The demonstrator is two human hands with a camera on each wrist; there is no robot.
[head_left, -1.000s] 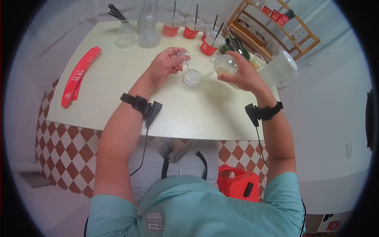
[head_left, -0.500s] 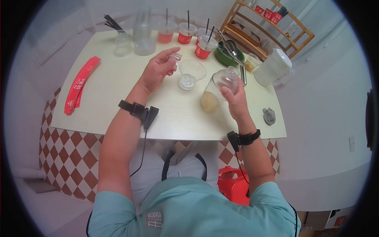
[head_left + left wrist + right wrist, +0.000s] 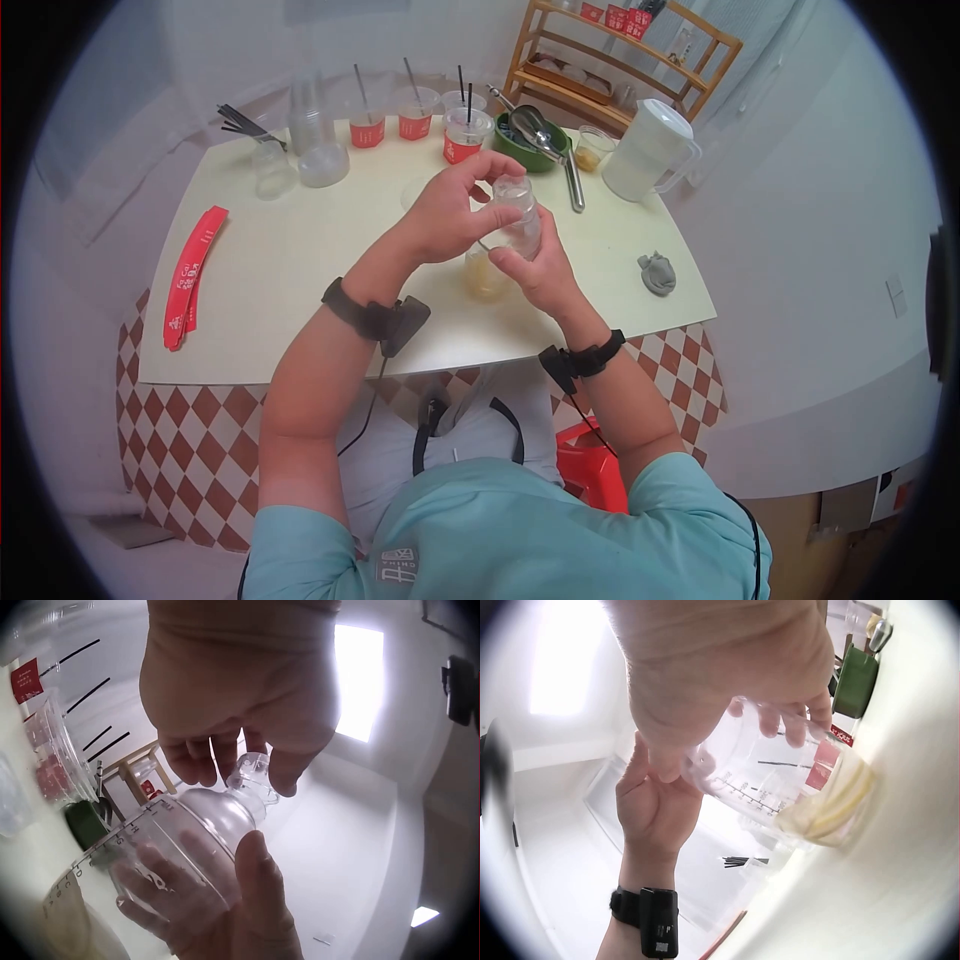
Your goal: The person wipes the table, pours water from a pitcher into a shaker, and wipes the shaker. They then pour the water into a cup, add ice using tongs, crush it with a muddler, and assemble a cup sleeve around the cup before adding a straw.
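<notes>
A clear plastic shaker [image 3: 517,230] with measuring marks stands near the table's front, tilted in both wrist views. Yellow slices [image 3: 840,806] and a little liquid lie in its bottom. My right hand [image 3: 545,272] grips its body, the fingers behind the clear wall and the thumb across the near side. At the top, my left hand [image 3: 447,215] holds the small clear cap [image 3: 252,771] between thumb and fingers, right at the shaker's neck. Behind my left hand, a clear round lid [image 3: 412,192] lies on the table, partly hidden.
Red-labelled cups [image 3: 415,125] with black straws line the back. A green bowl [image 3: 545,155] with a metal scoop, a white pitcher [image 3: 648,150] and a grey cloth [image 3: 657,273] are on the right. Red paper sleeves [image 3: 190,275] lie left; a tall cup stack [image 3: 318,150] stands behind.
My right hand has brought the shaker from the right to the middle front. My left hand has carried the small cap over to its top. The head view has shifted.
</notes>
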